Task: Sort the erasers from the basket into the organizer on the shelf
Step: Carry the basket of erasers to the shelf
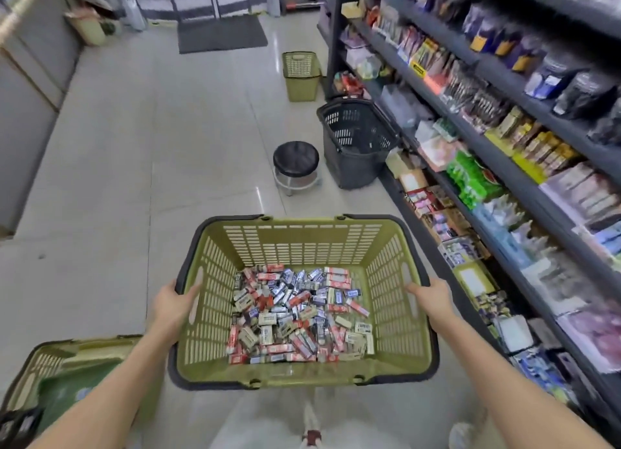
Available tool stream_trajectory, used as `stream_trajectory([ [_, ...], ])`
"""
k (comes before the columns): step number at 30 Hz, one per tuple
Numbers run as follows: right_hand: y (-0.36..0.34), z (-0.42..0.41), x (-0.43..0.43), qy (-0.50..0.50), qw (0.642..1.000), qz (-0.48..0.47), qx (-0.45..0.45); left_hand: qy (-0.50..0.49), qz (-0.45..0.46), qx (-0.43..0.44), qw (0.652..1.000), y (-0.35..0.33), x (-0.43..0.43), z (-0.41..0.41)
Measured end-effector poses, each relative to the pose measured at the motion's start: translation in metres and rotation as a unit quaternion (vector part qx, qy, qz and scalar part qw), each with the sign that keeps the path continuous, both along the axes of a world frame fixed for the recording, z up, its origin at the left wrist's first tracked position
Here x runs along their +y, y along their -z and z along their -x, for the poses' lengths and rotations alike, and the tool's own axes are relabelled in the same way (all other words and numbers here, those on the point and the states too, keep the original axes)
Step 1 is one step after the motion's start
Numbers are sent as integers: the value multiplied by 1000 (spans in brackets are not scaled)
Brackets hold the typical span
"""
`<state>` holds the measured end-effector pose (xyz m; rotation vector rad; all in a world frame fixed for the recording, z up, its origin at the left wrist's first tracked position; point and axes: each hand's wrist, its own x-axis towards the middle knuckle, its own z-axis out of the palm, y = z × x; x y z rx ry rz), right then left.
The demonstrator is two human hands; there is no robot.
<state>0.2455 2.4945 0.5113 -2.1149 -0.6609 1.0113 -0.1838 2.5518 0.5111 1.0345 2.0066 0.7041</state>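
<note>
Fingers [192, 292] of the left hand [174, 302] and right hand [431, 297] are clamping the basket [302, 243] of erasers [299, 314], apparently carrying it toward the shelf [504, 166] for setting down.

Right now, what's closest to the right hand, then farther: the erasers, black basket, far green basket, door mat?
1. Erasers, beside the right hand, in the held basket.
2. Black basket, ahead by the shelf.
3. Far green basket, farther up the aisle.
4. Door mat, by the entrance.
</note>
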Motion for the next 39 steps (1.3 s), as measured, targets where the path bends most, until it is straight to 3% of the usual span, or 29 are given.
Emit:
stream_trajectory([
  [9,5,-21,237,-14,999,17,-50,6,3,-4,1000,21,239,-23],
  [21,5,-27,490,73,996,47,-37,111,-6,34,993,13,582,-44],
  [27,22,-58,613,100,994,37,-30,152,-16,87,984,15,732,-83],
  [39,49,-158,838,147,989,36,2,190,-5,89,978,10,992,-206],
])
